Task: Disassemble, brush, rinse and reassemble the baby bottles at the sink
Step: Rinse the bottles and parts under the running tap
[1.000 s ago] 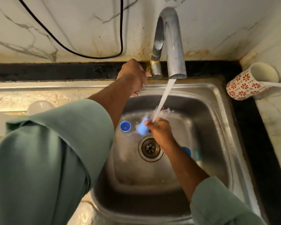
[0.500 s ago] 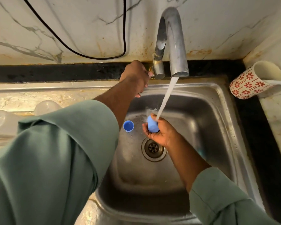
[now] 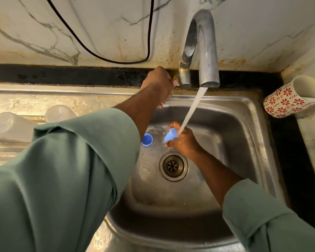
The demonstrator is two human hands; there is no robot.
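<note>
Blue cap gripped in my right hand, under the water stream, above the steel sink just far of the drain. Left hand curled on the tap handle at the faucet base. Second blue cap lies in the basin, left of the held one.

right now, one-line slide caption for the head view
Right hand rinses a light blue cap under the running faucet while left hand grips the tap handle.
</note>
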